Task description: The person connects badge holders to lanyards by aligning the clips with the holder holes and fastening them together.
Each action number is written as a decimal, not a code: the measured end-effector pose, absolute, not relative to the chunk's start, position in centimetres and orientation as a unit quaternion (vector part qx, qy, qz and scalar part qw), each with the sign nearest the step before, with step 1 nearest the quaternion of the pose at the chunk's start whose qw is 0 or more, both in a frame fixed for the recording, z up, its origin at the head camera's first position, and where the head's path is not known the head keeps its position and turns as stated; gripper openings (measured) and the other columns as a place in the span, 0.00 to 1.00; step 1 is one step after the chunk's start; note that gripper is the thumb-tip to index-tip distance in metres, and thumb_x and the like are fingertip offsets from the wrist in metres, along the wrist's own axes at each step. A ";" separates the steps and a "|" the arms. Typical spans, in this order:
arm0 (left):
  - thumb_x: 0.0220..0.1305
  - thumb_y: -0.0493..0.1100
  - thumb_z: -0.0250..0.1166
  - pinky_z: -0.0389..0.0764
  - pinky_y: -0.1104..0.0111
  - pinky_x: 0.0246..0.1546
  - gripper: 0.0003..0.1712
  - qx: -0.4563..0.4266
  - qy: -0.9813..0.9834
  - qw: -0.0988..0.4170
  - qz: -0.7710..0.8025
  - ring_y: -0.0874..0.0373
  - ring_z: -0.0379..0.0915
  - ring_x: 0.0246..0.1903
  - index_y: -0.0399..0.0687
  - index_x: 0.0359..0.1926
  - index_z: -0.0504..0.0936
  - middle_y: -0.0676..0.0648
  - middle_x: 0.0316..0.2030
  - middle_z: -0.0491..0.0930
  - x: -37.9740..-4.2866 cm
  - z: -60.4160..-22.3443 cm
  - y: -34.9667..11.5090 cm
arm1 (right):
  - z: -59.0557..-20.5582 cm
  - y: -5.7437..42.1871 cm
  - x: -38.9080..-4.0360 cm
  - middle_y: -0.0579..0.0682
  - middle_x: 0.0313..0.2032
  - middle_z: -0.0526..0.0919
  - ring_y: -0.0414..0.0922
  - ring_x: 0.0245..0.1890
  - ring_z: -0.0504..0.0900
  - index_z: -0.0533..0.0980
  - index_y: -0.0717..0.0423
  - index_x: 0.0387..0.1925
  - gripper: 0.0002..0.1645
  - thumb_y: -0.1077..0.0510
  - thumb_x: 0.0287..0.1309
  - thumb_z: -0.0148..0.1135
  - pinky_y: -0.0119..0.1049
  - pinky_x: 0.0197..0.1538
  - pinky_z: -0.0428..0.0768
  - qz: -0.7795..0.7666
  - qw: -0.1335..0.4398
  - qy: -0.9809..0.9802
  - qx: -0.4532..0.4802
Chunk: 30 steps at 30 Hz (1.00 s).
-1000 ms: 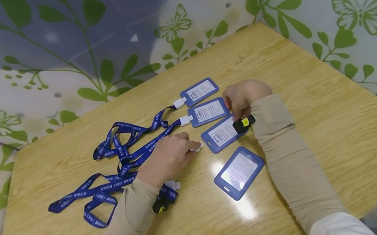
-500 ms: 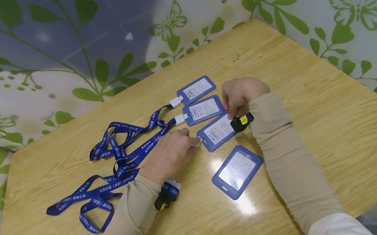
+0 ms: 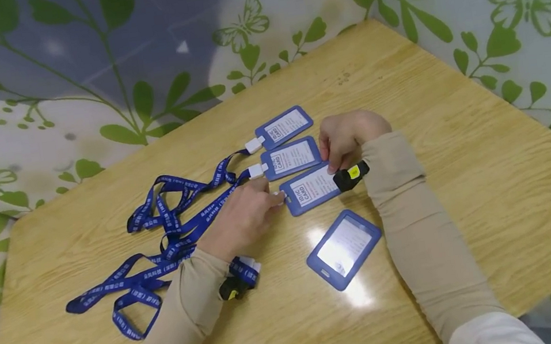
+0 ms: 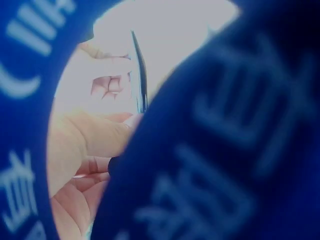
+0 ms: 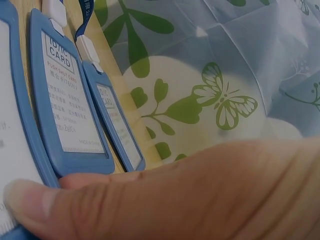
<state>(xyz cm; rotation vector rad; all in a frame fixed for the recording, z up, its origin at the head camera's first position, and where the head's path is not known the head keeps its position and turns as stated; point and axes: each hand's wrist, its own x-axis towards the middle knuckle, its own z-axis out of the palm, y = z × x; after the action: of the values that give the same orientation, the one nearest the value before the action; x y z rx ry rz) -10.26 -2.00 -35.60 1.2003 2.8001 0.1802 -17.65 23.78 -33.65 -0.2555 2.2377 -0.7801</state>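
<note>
In the head view, my right hand point(image 3: 351, 136) pinches the right end of a blue ID card holder point(image 3: 305, 196). Its thumb point(image 5: 35, 202) lies on the holder's face in the right wrist view. My left hand point(image 3: 242, 217) pinches a small white clip point(image 3: 279, 194) at the holder's slotted end, mostly hidden by the fingers. Whether the clip passes through the slot cannot be seen. The left wrist view shows the holder edge-on point(image 4: 140, 75), behind a blurred blue lanyard strap point(image 4: 215, 130) close to the camera.
Above lie two blue card holders point(image 3: 284, 127) point(image 3: 292, 158) joined by white clips to blue lanyards point(image 3: 168, 209). A loose card holder point(image 3: 366, 256) lies nearer me. Another white clip point(image 3: 252, 264) sits by my left wrist. A patterned wall point(image 3: 176, 51) borders the wooden table point(image 3: 465, 182).
The gap between the white clip and the card holder's slotted end has closed. The held holder has turned slightly towards level. The other holders stay in place while the view shifts a little.
</note>
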 end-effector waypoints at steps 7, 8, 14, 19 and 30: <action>0.68 0.41 0.67 0.71 0.70 0.31 0.16 0.394 0.916 0.039 0.065 0.57 0.69 0.31 0.46 0.56 0.86 0.47 0.35 0.79 -10.2 -35.4 -1.8 | -33.2 23.8 -18.0 0.54 0.37 0.79 0.42 0.27 0.77 0.77 0.63 0.36 0.10 0.67 0.56 0.72 0.28 0.31 0.78 -0.303 0.376 0.871 -0.087; 0.68 0.41 0.67 0.71 0.70 0.30 0.16 0.394 0.916 0.037 0.065 0.57 0.68 0.30 0.46 0.55 0.86 0.48 0.33 0.78 -10.2 -35.5 -1.8 | -33.2 23.8 -18.0 0.54 0.37 0.79 0.42 0.27 0.77 0.77 0.63 0.36 0.10 0.68 0.56 0.71 0.28 0.31 0.78 -0.305 0.377 0.870 -0.086; 0.67 0.41 0.69 0.72 0.70 0.31 0.16 0.385 0.920 0.034 0.059 0.57 0.68 0.30 0.47 0.55 0.86 0.48 0.34 0.79 -9.8 -35.9 -1.8 | -33.5 23.6 -17.8 0.54 0.36 0.80 0.41 0.26 0.77 0.77 0.63 0.36 0.10 0.68 0.56 0.72 0.28 0.31 0.78 -0.305 0.379 0.869 -0.092; 0.68 0.42 0.68 0.68 0.71 0.29 0.15 0.365 0.928 0.045 0.053 0.57 0.67 0.29 0.48 0.54 0.87 0.47 0.32 0.77 -9.3 -35.5 -1.6 | -33.5 23.5 -17.8 0.53 0.36 0.79 0.40 0.25 0.77 0.76 0.63 0.37 0.10 0.67 0.58 0.71 0.28 0.31 0.79 -0.300 0.377 0.873 -0.081; 0.68 0.42 0.68 0.61 0.74 0.22 0.12 0.344 0.933 0.064 0.082 0.59 0.64 0.21 0.50 0.51 0.89 0.50 0.27 0.74 -8.5 -35.3 -1.9 | -33.8 23.6 -17.7 0.54 0.37 0.77 0.40 0.25 0.78 0.76 0.64 0.38 0.10 0.66 0.59 0.71 0.28 0.32 0.80 -0.314 0.372 0.871 -0.067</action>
<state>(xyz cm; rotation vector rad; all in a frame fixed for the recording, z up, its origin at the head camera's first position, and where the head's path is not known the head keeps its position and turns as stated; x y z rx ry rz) -8.51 -1.87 -35.35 1.0381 2.8179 0.2486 -17.69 23.61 -33.77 -0.1709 2.2320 -0.8034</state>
